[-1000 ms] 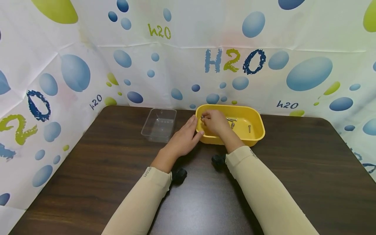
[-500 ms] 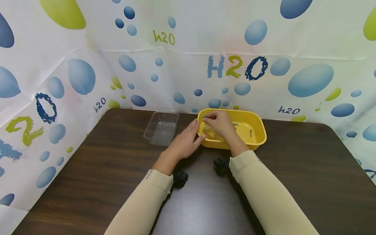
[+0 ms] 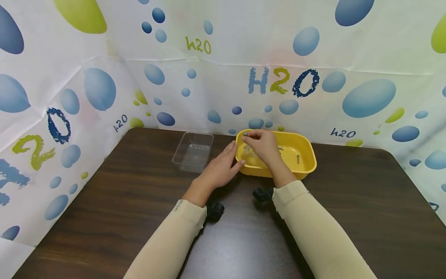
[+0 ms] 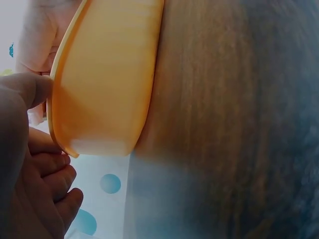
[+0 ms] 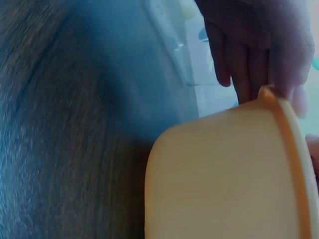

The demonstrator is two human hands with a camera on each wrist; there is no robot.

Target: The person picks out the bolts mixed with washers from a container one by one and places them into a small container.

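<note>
In the head view a yellow plastic tub (image 3: 306,169) stands toward the back of the table. My left hand (image 3: 218,167) rests at its left end, fingers straight and the thumb on the near rim. My right hand (image 3: 266,146) is over the tub's left half and pinches a small metal bolt (image 3: 245,134) between thumb and fingertips. Below it in the tub lie several small clear round pieces (image 3: 247,149). A loose bolt (image 3: 298,159) lies at the right. The left wrist view shows the tub's outer wall (image 4: 104,84) beside the left thumb (image 4: 37,89).
Left of the tub stands a clear plastic container (image 3: 193,152) on the dark wooden table (image 3: 104,201). Behind the table hangs a white sheet (image 3: 223,54) printed with blue and green drops. A black wrist device (image 3: 215,212) sits under the left cuff, another (image 3: 262,194) by the right.
My right hand has risen slightly from the tub's floor, with the pinched bolt now showing at its fingertips. The left hand stays at the rim. The head view has shifted slightly.
</note>
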